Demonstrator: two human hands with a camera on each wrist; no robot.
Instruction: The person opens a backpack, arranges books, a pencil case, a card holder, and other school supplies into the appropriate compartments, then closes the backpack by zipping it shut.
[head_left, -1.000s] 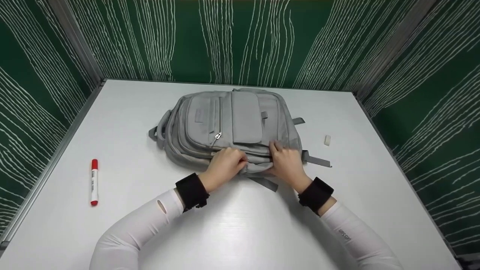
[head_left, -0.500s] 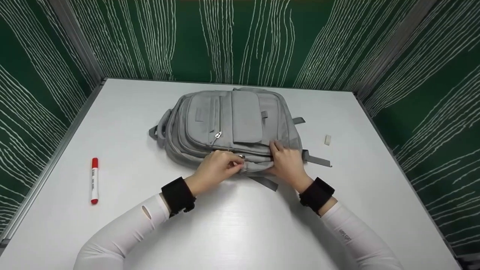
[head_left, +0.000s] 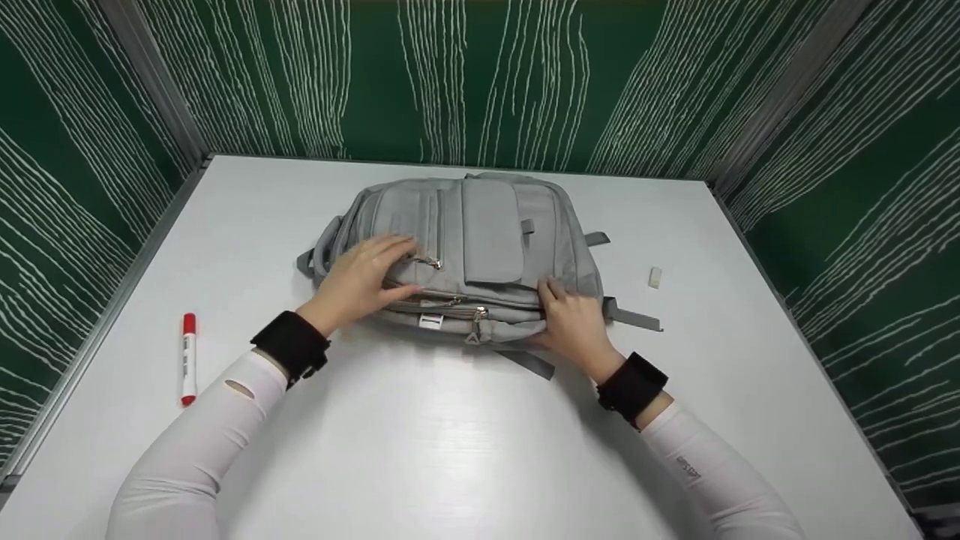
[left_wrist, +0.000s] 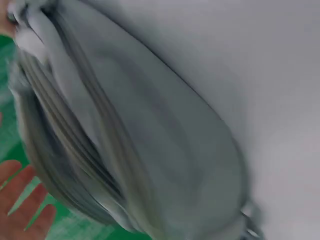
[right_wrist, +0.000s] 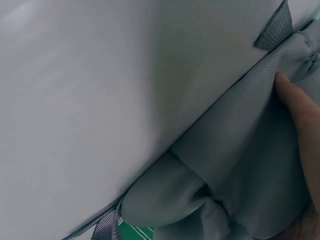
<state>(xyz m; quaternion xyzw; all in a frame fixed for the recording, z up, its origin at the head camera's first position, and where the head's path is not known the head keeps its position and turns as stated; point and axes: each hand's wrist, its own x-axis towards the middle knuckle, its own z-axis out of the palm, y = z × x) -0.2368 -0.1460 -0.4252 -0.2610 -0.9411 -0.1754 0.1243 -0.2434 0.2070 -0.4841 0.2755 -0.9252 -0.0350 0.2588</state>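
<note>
A grey backpack point(head_left: 491, 232) lies front side up, its carry handle pointing left. My left hand point(head_left: 356, 279), fingers extended, is over the front pocket at the bag's left part; whether it touches the cloth is unclear. In the left wrist view its spread fingers point(left_wrist: 22, 205) show beside the blurred backpack. My right hand point(head_left: 577, 326) grips the near right corner, fingertips on top and thumb on the side cloth. The right wrist view shows that thumb point(right_wrist: 295, 100) pressing into the fabric. Between the hands, a zipper pull point(head_left: 480, 312) and a white label point(head_left: 430, 322) show along the near side.
A red-capped white marker point(head_left: 189, 360) lies on the white table point(head_left: 450, 450) at the left. Right of the bag is a small white eraser-like block point(head_left: 655, 277). Straps point(head_left: 634, 319) stick out from the bag's right end. Green panels point(head_left: 495, 82) with white streaks enclose the table.
My left hand let go near the zipper pull and moved left and up to the front pocket, its fingers spreading. The pull and label came into sight. My right hand kept its hold.
</note>
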